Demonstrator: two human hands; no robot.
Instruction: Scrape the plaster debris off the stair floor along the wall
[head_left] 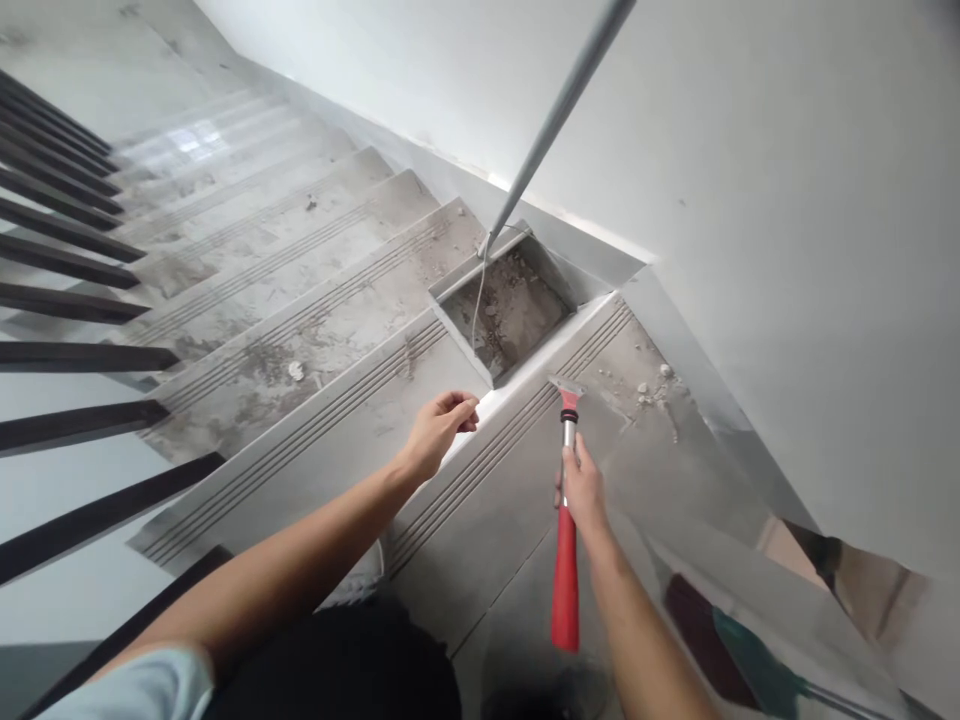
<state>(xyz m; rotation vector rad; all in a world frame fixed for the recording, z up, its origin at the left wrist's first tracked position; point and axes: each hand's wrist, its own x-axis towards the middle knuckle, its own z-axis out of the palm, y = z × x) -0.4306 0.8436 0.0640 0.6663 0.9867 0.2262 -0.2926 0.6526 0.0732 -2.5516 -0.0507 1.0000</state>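
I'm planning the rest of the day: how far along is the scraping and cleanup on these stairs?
Partly done. The dustpan on the step below already holds grey debris. In hand: the right hand presses the red-handled scraper to the tread, its blade beside loose crumbs; the left hand rests at the step edge. Left: dusty smears and bits on the lower steps.

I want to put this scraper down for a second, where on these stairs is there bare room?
The tread under the left hand, between the dustpan and the railing bars, is bare. So is the landing tile left of the scraper. Crowded: rubble right of the blade, and dusty debris on the steps above.
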